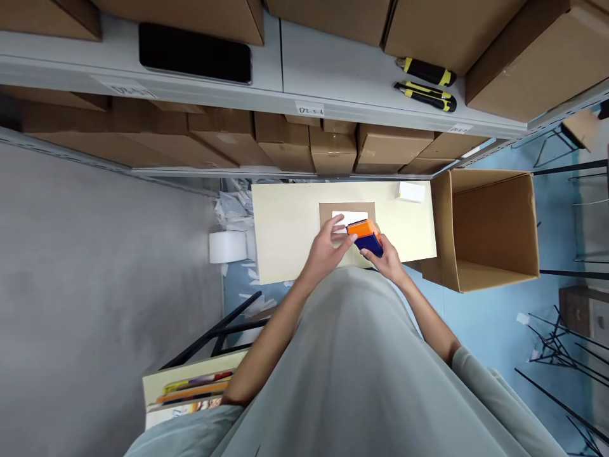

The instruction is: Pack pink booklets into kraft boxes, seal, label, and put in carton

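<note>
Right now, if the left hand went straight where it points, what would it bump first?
Probably the block in the right hand. The left hand has its fingers aimed roughly that way, its thumb close or touching. Depth is hard to judge here.

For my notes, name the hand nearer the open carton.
Right. The right hand is left of the open carton; the left hand is farther left.

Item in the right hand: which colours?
Orange and dark blue item, best seen in the head view, the only one.
</note>
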A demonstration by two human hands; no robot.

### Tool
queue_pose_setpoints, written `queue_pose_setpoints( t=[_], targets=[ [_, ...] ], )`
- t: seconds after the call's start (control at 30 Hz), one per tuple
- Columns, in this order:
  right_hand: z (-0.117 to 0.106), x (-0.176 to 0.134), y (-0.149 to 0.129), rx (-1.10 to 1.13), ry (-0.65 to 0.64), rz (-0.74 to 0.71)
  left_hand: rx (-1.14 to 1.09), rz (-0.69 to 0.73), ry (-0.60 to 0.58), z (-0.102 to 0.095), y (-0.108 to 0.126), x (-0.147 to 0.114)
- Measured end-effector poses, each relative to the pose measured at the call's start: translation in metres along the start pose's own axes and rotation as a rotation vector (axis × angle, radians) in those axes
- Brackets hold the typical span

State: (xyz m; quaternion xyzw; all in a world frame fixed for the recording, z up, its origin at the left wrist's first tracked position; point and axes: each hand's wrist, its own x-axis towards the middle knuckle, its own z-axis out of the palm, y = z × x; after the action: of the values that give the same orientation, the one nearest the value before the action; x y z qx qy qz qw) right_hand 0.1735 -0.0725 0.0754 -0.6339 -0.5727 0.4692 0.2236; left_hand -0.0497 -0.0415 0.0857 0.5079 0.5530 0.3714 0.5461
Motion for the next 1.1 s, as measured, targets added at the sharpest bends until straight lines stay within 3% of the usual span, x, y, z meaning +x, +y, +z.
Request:
queue_pose_setpoints(
  t=[0.07,0.2,0.53,0.8,1.1],
  targets=[
    [-0.003,-0.003,-0.007,-0.031,0.028,0.011,0.062,0.084,0.012,-0.015,0.014,0.003],
    [-0.007,-0.011,-0.019,-0.077,0.028,0.026,0.157,0.168,-0.095,-0.034,0.035,0.010],
    [0.004,-0.046,-0.029,-0.127,0.075,0.041,0.188,0.179,-0.300,-0.045,0.040,0.015],
    [0.002,-0.076,-0.021,-0.146,0.080,0.011,0.172,0.200,-0.341,-0.032,0.038,0.006],
    [-0.053,-0.091,0.003,-0.269,-0.061,-0.181,0.276,0.236,-0.352,0.003,0.063,-0.024]
  ],
)
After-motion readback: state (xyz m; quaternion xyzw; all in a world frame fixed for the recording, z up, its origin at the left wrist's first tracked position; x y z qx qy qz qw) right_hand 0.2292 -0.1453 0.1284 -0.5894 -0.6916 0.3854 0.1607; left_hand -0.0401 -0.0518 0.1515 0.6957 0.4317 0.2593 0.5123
